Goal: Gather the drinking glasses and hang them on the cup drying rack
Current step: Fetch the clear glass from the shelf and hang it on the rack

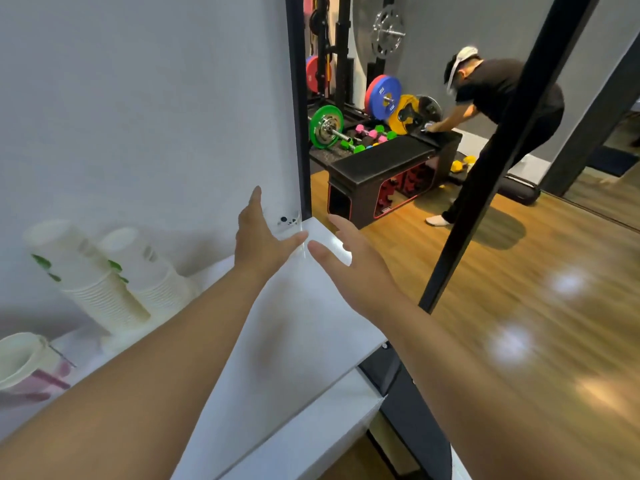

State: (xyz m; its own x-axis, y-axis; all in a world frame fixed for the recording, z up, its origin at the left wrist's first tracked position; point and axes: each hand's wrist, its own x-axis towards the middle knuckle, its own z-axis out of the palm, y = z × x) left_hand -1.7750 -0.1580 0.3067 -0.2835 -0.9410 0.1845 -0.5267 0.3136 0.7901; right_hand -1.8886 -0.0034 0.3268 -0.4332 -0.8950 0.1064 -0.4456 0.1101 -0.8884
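Note:
Both my arms stretch forward over a white counter (291,334). My left hand (261,242) is open with fingers spread, near the wall at the counter's far corner. My right hand (356,268) is open too, fingers apart, just to the right of it above the counter's right edge. Neither hand holds anything. A clear glass (290,220) seems to stand at the far corner against the wall, just beyond my left fingertips; blur makes it hard to tell. No cup drying rack is in view.
Two stacks of white paper cups (104,271) lean on the counter at the left. A white jug-like container (20,358) sits at the lower left. A black post (485,188) stands at the right. Beyond it, a person (502,109) bends over a bench (381,168) among weight plates.

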